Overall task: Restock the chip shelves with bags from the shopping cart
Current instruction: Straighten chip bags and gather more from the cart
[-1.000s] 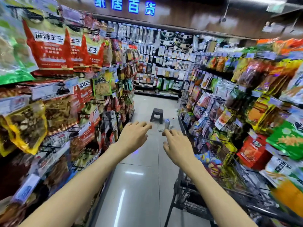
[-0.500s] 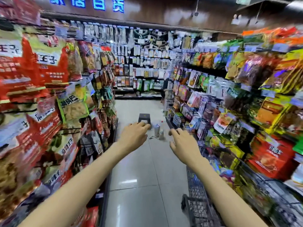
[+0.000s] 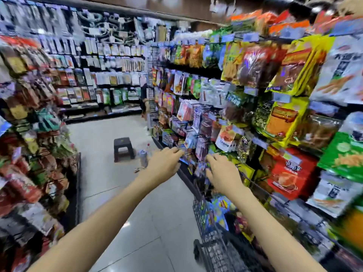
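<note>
The snack shelves (image 3: 275,107) fill the right side of the aisle, packed with bags, all blurred. Tight against their base stands the shopping cart (image 3: 214,244), bright bags (image 3: 222,208) inside. Above the cart, 2 bare hands stretch forward: left hand (image 3: 164,163) and right hand (image 3: 223,172), fingers loose and apart, holding nothing. Beyond the cart, a small dark stool (image 3: 123,149) sits on the floor.

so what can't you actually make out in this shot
- Head view: print on the snack bags, smeared by motion blur.
- Shopping cart: handle cut off by the bottom edge; contents blurred.
- Left hand and right hand: palms hidden, backs face the camera.
</note>
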`<state>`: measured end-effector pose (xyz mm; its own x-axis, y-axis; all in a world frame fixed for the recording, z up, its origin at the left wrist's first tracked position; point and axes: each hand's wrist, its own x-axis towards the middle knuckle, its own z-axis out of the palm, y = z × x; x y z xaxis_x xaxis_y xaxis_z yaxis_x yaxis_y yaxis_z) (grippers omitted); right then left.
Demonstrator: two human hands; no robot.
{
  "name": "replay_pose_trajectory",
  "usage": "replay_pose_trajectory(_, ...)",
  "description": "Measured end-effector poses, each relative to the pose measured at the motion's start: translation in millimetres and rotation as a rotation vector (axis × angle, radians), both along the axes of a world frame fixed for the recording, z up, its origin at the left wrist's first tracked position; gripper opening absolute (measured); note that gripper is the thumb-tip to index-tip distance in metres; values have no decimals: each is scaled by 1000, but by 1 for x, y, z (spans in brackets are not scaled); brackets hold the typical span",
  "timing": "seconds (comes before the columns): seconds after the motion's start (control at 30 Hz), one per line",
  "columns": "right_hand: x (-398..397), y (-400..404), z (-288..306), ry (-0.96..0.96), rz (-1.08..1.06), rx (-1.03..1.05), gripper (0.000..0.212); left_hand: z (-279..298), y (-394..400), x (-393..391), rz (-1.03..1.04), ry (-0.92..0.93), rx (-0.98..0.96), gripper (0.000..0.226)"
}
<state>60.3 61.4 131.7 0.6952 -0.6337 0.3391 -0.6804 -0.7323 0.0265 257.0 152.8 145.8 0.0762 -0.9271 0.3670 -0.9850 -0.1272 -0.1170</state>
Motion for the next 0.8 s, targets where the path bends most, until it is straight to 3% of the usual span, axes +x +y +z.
replay_pose_trajectory(0.23,4,-109,-12,0,-177,45,36,-4,-134,24,-180,-25,21,31)
replay_pose_trajectory(0.63,-14,-202,-67,34,-552,172,39,-53,-312,21,-540,-28,157,27)
replay_pose_trajectory(0.8,-23,-224,-93,-50,-719,182,27,-75,-376,14,-713,-17,220,34)
